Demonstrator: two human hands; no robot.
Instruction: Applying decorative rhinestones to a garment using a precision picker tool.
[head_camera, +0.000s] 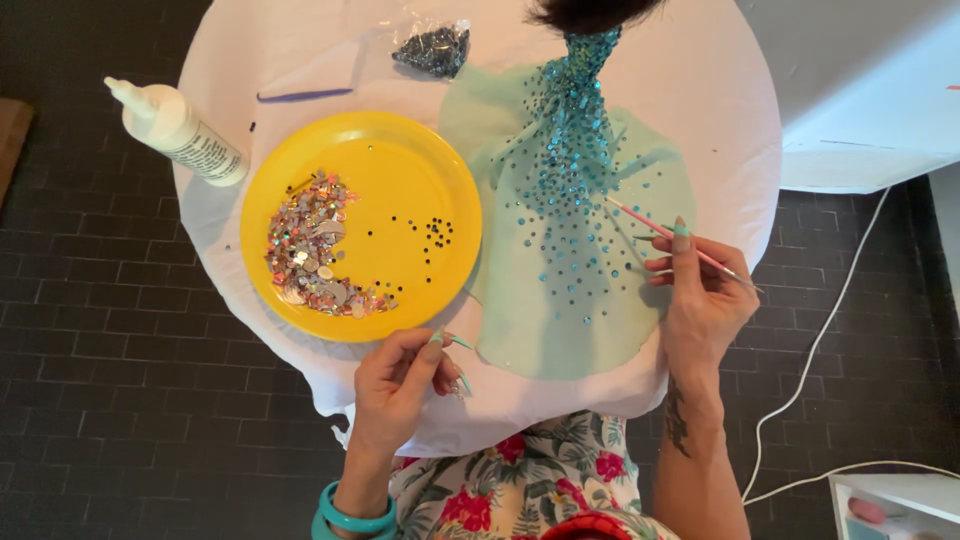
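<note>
A pale green fabric piece (560, 320) studded with blue-green gems lies spread over a round table covered in white cloth (700, 90). My right hand (700, 295) holds a thin pink stick tool (650, 228) whose tip points at the gem-covered middle of the fabric. My left hand (400, 385) rests at the table's near edge, fingers curled and pinched near the fabric's lower left corner; whether it holds anything I cannot tell. A yellow plate (440, 170) to the left carries a heap of mixed sequins and gems (312, 258) and a few small dark gems.
A white glue bottle (178, 130) lies at the table's left edge. A clear bag of dark gems (432, 48) and a purple stick (304, 96) lie at the far side. A white cable (830, 330) runs over the dark brick floor at right.
</note>
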